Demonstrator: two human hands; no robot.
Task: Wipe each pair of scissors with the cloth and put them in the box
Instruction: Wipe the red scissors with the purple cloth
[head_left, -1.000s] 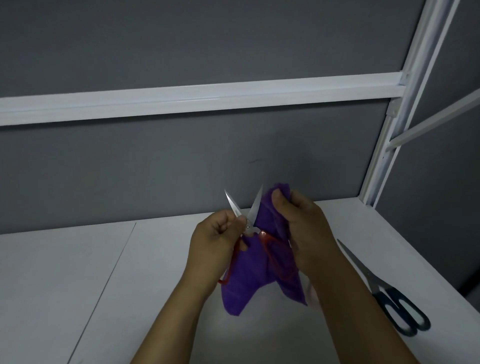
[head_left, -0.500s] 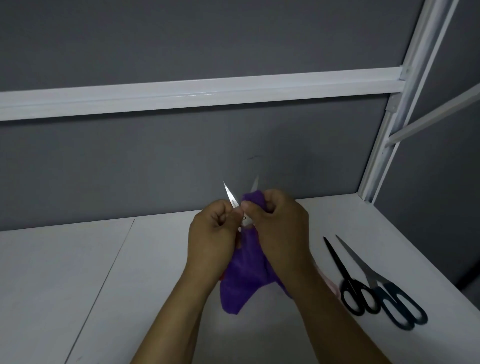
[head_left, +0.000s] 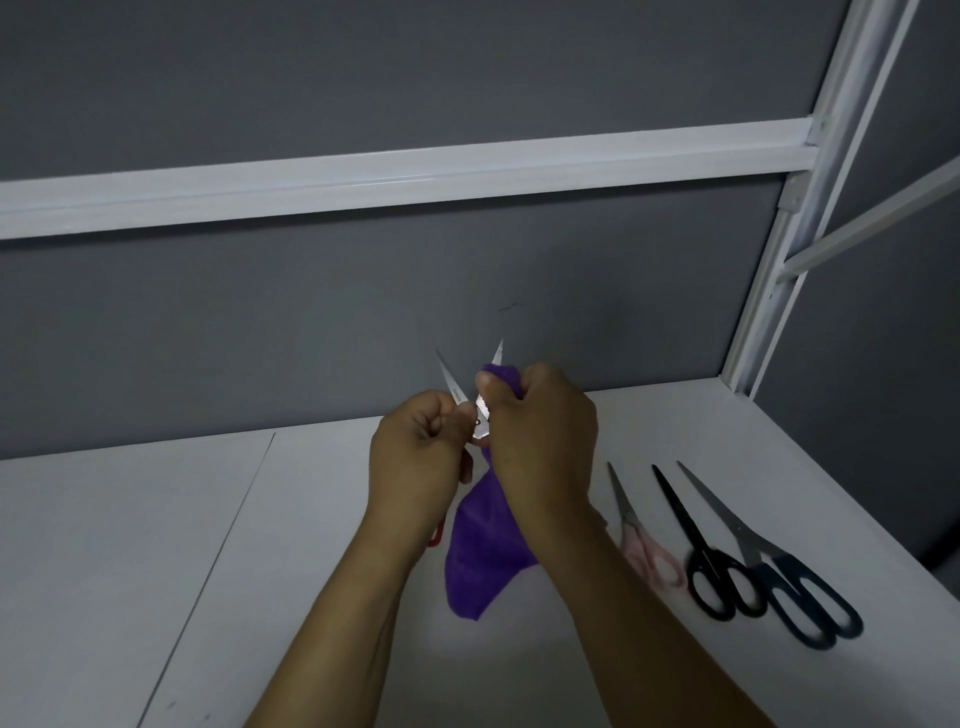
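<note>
My left hand (head_left: 415, 462) grips the red-handled scissors (head_left: 480, 415) above the table, blades spread and pointing up. A bit of red handle shows below my left wrist. My right hand (head_left: 540, 441) pinches the purple cloth (head_left: 483, 551) around the right blade, and the rest of the cloth hangs down between my forearms. On the table to the right lie the pink-handled scissors (head_left: 647, 551), the black-handled scissors (head_left: 711, 566) and the dark blue-handled scissors (head_left: 784, 582), side by side, tips pointing away. No box is in view.
The white table (head_left: 156, 545) meets a grey partition wall (head_left: 311, 322) at the back. A white rail (head_left: 363, 176) crosses the wall, and a white post (head_left: 769, 291) stands at the back right corner.
My right hand slid the cloth from beside the right blade onto it. The view shifted, bringing the pink and black scissors into sight.
</note>
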